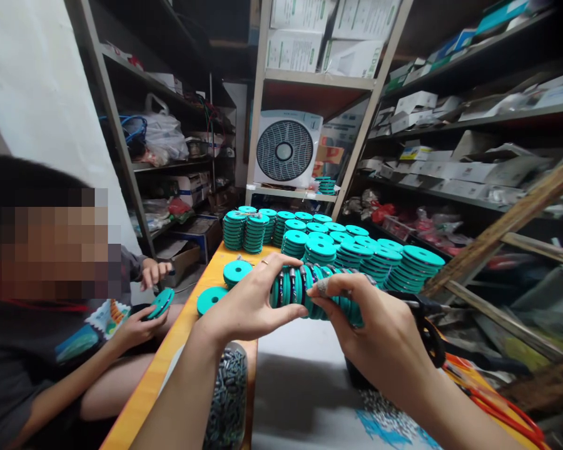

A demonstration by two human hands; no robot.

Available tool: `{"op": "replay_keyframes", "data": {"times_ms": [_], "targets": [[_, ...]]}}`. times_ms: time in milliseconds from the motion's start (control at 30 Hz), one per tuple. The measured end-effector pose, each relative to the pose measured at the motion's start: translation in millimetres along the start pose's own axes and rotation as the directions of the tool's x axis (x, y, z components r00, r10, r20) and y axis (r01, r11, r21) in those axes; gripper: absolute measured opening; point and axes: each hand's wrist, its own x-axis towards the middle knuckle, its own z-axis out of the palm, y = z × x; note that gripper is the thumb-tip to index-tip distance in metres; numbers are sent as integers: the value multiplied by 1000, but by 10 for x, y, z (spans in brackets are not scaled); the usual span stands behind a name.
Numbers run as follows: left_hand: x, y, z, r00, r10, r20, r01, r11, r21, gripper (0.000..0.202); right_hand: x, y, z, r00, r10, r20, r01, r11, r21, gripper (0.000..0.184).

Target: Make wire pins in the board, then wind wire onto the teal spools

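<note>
A sideways stack of teal foam spools [298, 289] is held up over the table, with dark line and small metal pieces showing in the grooves between discs. My left hand [251, 300] grips its left end, thumb below and fingers over the top. My right hand [375, 319] is closed at the near side, thumb and forefinger pinched on the stack's edge; what lies exactly between those fingertips is hidden. Left of my left hand, a single teal spool [237, 271] lies on the yellow table edge, and another spool [212, 301] lies nearer.
Several upright stacks of teal spools [319, 249] cover the table's far part. A clear tub of small metal pieces [229, 394] is near my left forearm. Orange-handled scissors [507, 409] lie at right. Another person at left holds a teal spool [162, 302]. A box fan [286, 150] stands behind.
</note>
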Motion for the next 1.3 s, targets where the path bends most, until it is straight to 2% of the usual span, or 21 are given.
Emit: {"op": "replay_keyframes", "data": {"times_ms": [300,667,833,967,1033,1200,1300], "targets": [[-4,-8,-1,1000,6,17,-6,1000,19,49,11,-1,-10,1000,16,24,-16,1000,5,16],[-14,26,-9,1000,-1,2,1,1000,22,49,58,4,-64,992,-70,101,73,997,-30,12],[-11,45,-18,1000,-1,0,1,999,37,47,32,-5,-32,977,-186,100,192,980,-60,17],[-10,33,-15,999,30,-12,-30,999,28,45,1,12,-19,920,-364,148,387,904,-180,20],[-11,23,-13,999,36,-19,-36,999,23,44,-34,46,-21,899,-410,157,432,888,-157,27],[-9,3,-2,1000,21,-6,-21,1000,12,48,-148,146,-11,957,-284,62,287,957,-40,45],[-9,-5,6,999,34,-17,-34,999,7,47,-172,158,-3,948,-309,77,311,951,-3,44]]}}
